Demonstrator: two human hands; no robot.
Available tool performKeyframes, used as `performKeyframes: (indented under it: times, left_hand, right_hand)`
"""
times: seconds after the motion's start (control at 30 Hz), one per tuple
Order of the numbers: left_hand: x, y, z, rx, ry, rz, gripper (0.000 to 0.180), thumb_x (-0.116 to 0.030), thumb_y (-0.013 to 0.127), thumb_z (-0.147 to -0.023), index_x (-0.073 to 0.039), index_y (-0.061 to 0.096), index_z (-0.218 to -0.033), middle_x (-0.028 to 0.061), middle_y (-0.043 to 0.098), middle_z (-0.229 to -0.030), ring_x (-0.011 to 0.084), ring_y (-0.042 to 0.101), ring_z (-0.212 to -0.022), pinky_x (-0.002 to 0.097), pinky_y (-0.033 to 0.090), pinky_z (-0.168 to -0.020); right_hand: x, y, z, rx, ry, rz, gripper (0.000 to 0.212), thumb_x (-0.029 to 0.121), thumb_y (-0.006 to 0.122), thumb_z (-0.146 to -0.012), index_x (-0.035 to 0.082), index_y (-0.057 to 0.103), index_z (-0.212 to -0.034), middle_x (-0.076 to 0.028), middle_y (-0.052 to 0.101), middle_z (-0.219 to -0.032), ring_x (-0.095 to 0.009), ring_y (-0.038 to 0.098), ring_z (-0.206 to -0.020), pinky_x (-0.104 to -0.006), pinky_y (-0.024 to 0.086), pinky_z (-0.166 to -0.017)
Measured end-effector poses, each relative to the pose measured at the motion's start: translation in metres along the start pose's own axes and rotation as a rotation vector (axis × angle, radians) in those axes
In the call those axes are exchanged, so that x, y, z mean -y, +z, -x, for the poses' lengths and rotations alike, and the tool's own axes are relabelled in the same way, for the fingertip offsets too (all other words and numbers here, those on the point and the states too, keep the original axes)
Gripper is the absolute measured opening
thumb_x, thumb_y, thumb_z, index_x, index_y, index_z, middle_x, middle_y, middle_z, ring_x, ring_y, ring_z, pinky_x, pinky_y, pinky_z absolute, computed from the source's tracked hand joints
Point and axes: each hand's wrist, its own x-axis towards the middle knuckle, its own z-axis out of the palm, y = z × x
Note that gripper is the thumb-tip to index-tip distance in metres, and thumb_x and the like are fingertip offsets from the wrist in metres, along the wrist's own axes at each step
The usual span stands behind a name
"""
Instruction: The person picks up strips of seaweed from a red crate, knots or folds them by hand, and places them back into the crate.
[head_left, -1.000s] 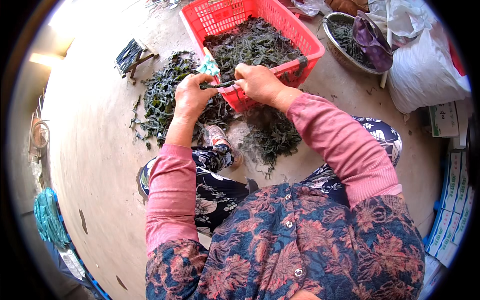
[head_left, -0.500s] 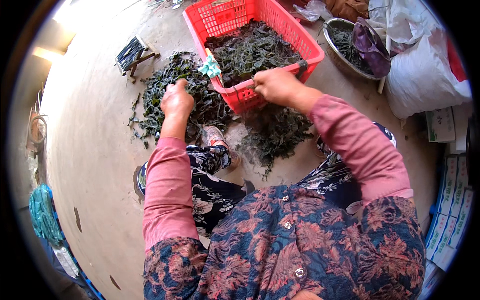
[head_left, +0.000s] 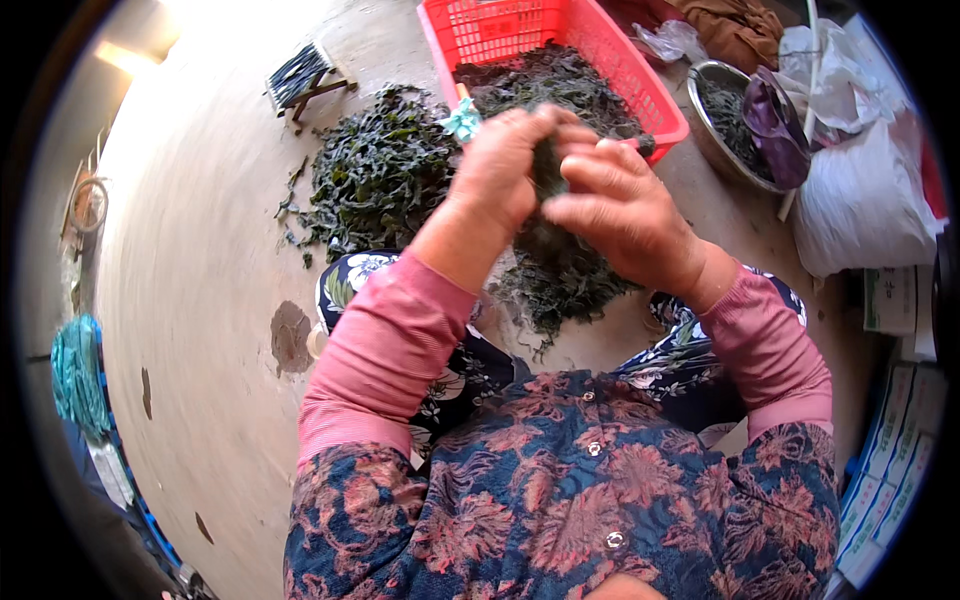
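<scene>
My hands are raised close together in front of the near side of a red plastic basket (head_left: 655, 100). My left hand (head_left: 500, 165) is closed around some dark green seaweed (head_left: 547, 172), which shows blurred between the palms. Facing it, my right hand (head_left: 635, 215) has its fingers apart and slightly curved, smeared by motion. More seaweed (head_left: 550, 75) fills the lower part of the basket. A loose heap of seaweed (head_left: 380, 170) lies on the floor to the left. Below my hands, a finer, darker pile (head_left: 565, 290) sits between my legs, partly hidden by the right hand.
A small folding stool (head_left: 308, 82) stands at the far left. To the right are a metal basin (head_left: 705, 110) holding seaweed and a purple cloth or bag (head_left: 775, 130), a bulging white sack (head_left: 860, 200) and stacked cartons (head_left: 890, 480). Teal netting or plastic (head_left: 80, 375) hangs at the left edge.
My left hand has moved right and up from the left heap, and my right hand has left the basket rim. Both now meet with seaweed between them. The view has shifted slightly.
</scene>
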Motion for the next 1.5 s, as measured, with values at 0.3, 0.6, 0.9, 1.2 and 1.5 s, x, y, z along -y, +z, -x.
performKeyframes:
  times: [0.3,0.6,0.9,1.2,1.5]
  left_hand:
    - [-0.041,0.029,0.008,0.192,0.182,0.04,0.027,-0.019,0.046,-0.089,0.006,0.05,-0.099,0.0201,0.059,-0.091,0.0281,0.061,-0.081,0.0376,0.052,-0.072]
    - [-0.053,-0.008,-0.01,-0.134,0.25,0.12,0.019,-0.013,0.045,-0.089,0.004,0.049,-0.095,0.015,0.058,-0.085,0.0202,0.057,-0.071,0.0311,0.049,-0.069]
    - [-0.042,0.016,0.009,0.262,-0.149,-0.441,0.014,-0.014,0.057,-0.082,-0.002,0.057,-0.088,0.0038,0.059,-0.066,0.0061,0.053,-0.051,0.0166,0.042,-0.045]
    - [-0.033,0.009,0.01,0.261,0.196,-0.702,0.032,0.006,0.058,-0.065,0.0,0.055,-0.096,0.0043,0.057,-0.088,0.0105,0.054,-0.078,0.0201,0.043,-0.072]
    - [-0.026,0.006,0.012,-0.057,0.296,-0.941,0.013,-0.005,0.064,-0.069,-0.001,0.057,-0.079,0.0026,0.058,-0.067,0.0065,0.051,-0.055,0.0195,0.042,-0.049]
  right_hand:
    - [-0.008,0.008,-0.013,-0.124,0.84,-1.348,0.043,0.025,0.061,-0.081,-0.003,0.047,-0.11,-0.006,0.053,-0.1,-0.009,0.049,-0.093,-0.0233,0.04,-0.081]
    - [-0.032,-0.002,0.008,-0.209,1.028,-1.248,0.014,0.012,0.061,-0.079,0.001,0.06,-0.087,0.0,0.058,-0.08,-0.004,0.052,-0.072,-0.0177,0.042,-0.067]
    - [-0.043,-0.002,-0.01,-0.291,0.79,-0.93,0.016,0.009,0.059,-0.081,-0.001,0.06,-0.093,-0.001,0.06,-0.084,-0.005,0.053,-0.074,-0.0194,0.044,-0.066]
    - [-0.043,-0.005,-0.001,-0.083,0.901,-1.313,0.022,0.023,0.057,-0.084,0.001,0.06,-0.083,0.001,0.059,-0.076,-0.002,0.051,-0.068,-0.0184,0.042,-0.061]
    - [-0.036,-0.001,0.0,-0.069,0.915,-1.083,0.021,0.023,0.059,-0.083,0.003,0.061,-0.079,0.004,0.056,-0.07,-0.001,0.046,-0.062,-0.0169,0.039,-0.055]
